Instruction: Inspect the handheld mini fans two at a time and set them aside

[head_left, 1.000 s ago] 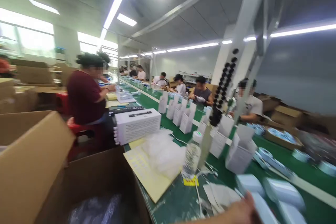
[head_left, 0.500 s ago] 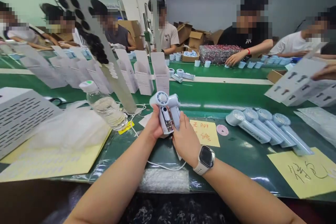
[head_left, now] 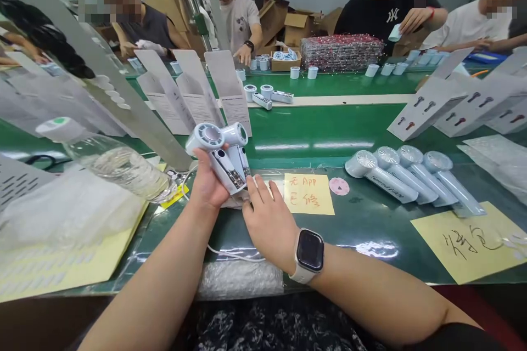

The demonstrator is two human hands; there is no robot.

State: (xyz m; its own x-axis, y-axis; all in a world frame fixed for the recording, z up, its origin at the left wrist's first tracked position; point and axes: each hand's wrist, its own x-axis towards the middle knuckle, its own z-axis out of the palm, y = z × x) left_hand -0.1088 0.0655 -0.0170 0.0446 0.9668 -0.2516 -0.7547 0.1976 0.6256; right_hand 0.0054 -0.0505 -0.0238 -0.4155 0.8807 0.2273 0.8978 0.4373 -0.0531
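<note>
My left hand [head_left: 203, 184] is shut around a pair of pale blue handheld fans [head_left: 224, 156], whose round heads point up and whose lower ends are partly hidden by my fingers. My right hand [head_left: 267, 225] rests on the green bench mat [head_left: 263, 145] with its fingers apart, and the fingertips lie close beside the fans' lower end. A smartwatch with a white strap [head_left: 308, 255] sits on my right wrist. A thin white cable [head_left: 234, 255] runs beneath my right hand.
Several blue fans [head_left: 391, 178] lie side by side on the right. A handwritten yellow note [head_left: 308, 193], a plastic water bottle [head_left: 119, 167], bubble wrap [head_left: 241, 279] and upright white cartons [head_left: 193, 88] stand nearby. Co-workers sit across the bench.
My head has swung from the long bench down to my hands. My right hand has let go of the fans and moved down onto the mat, while my left hand has tilted them leftward.
</note>
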